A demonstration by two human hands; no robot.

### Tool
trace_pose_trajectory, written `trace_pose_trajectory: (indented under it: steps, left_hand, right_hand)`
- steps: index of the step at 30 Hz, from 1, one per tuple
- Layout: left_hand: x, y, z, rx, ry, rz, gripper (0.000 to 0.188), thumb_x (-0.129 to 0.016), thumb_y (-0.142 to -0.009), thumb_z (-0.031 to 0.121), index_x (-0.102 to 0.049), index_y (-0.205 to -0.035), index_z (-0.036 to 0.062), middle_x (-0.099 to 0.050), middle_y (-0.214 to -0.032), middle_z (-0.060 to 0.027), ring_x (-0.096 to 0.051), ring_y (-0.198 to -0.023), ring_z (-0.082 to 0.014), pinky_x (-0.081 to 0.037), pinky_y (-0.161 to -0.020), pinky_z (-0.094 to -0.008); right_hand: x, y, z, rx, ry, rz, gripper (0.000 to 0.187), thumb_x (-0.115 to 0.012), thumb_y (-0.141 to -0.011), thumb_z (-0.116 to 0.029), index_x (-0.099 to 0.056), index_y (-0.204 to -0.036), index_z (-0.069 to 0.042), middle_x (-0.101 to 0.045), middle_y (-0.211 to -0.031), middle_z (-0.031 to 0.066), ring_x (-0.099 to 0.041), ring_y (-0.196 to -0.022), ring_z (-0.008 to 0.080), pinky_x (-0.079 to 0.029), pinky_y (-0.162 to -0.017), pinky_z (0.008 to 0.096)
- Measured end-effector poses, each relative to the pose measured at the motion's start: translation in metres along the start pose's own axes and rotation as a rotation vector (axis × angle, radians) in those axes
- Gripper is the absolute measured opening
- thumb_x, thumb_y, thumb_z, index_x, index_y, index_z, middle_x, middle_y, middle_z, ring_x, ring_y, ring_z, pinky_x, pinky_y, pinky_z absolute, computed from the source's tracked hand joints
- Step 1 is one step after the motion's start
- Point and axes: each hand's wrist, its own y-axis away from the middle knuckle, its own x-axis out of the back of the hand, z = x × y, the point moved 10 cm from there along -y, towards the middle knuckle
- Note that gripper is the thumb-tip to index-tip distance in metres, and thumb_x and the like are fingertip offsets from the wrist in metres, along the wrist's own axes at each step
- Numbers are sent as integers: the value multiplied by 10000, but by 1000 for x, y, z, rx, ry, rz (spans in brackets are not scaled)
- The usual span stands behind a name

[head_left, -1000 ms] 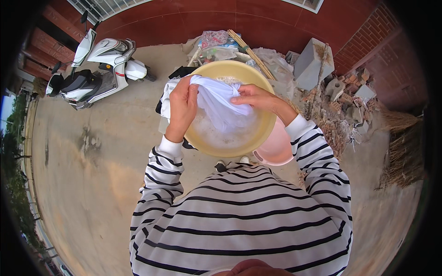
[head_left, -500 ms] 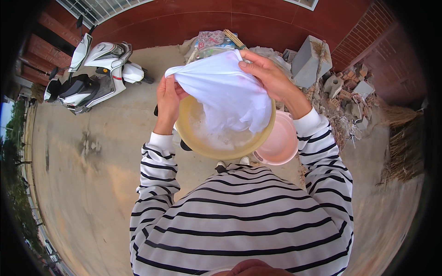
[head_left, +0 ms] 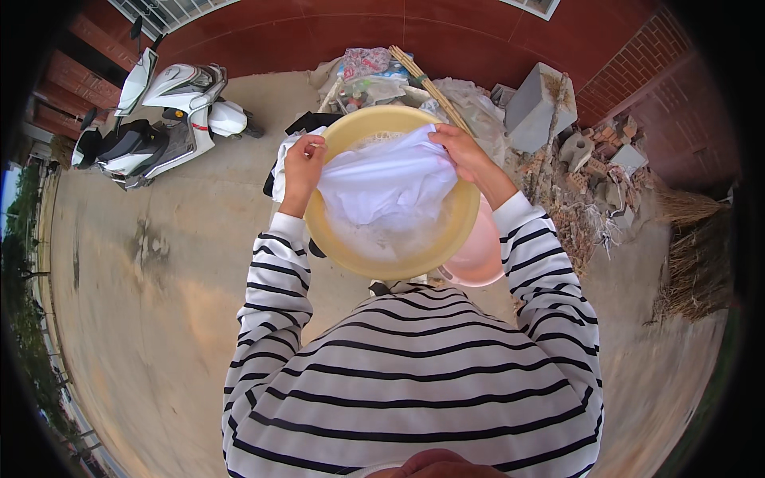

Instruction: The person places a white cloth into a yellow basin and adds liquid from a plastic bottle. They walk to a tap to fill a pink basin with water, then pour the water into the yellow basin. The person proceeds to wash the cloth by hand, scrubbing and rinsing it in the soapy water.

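Observation:
A wet white cloth [head_left: 390,182] is stretched between my two hands, its lower folds lying in the cloudy, sudsy water of a yellow basin [head_left: 328,248]. My left hand [head_left: 302,169] is closed on the cloth's left end, by the basin's left rim. At the upper right corner, my right hand [head_left: 464,153] pinches the cloth between thumb and fingers, over the right side of the basin. Partly hidden behind the yellow basin, a pink basin [head_left: 480,253] sits on the ground to the right.
Black and white fabric [head_left: 280,163] lies just left of the yellow basin. Beyond are bundled sticks [head_left: 430,88], plastic bags [head_left: 368,62], a concrete block [head_left: 543,107] and brick rubble [head_left: 594,159]. A white scooter [head_left: 163,127] stands at far left; dry straw brooms [head_left: 695,255] at right.
Both hands have lowered the white cloth toward the basin, and it now hangs less high, spread wider across the water. The far basin rim and the fabric on the left have come into view.

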Motion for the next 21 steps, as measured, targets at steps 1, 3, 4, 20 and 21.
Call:
trace_pose_trajectory:
  steps: [1,3,4,20,21]
  left_hand:
    - [2,-2,-4,-12,-4,19,120,-677,-885,133,-693,-970,48,-606,-692,8,-542,-641,-71,-444,-593,-246]
    - [1,-2,-13,-41,14,35,108,-658,-896,119,-695,-971,51,-610,-694,6,-546,-647,-71,-449,-593,-247]
    - [0,-3,-17,-58,34,32,107,-643,-912,116,-695,-983,54,-602,-708,18,-531,-670,-56,-435,-596,-236]
    - [-71,67,43,-634,-309,-235,194,-670,-892,167,-662,-1005,9,-668,-1017,-193,-643,-824,-402,-529,-784,-428]
    - [-72,59,24,-486,-292,-249,188,-660,-901,174,-658,-981,5,-666,-984,-206,-638,-819,-405,-522,-768,-432]
  right_hand:
    - [4,-1,1,23,18,23,234,-573,-948,-113,-609,-1157,-13,-661,-1005,53,-626,-869,133,-516,-737,290]
    - [15,-5,6,63,95,57,208,-581,-930,-105,-636,-1108,-14,-668,-959,54,-623,-825,136,-505,-695,290]
    - [23,-11,10,80,153,68,206,-584,-923,-104,-642,-1098,-11,-671,-954,57,-625,-820,142,-504,-696,294]
    - [-15,25,-21,724,1325,345,375,-676,-849,-242,-636,-1172,-56,-668,-1133,153,-608,-1077,346,-474,-949,424]
    - [-28,28,-12,773,1350,276,347,-675,-844,-237,-653,-1149,-73,-660,-1156,144,-596,-1098,337,-461,-960,430]
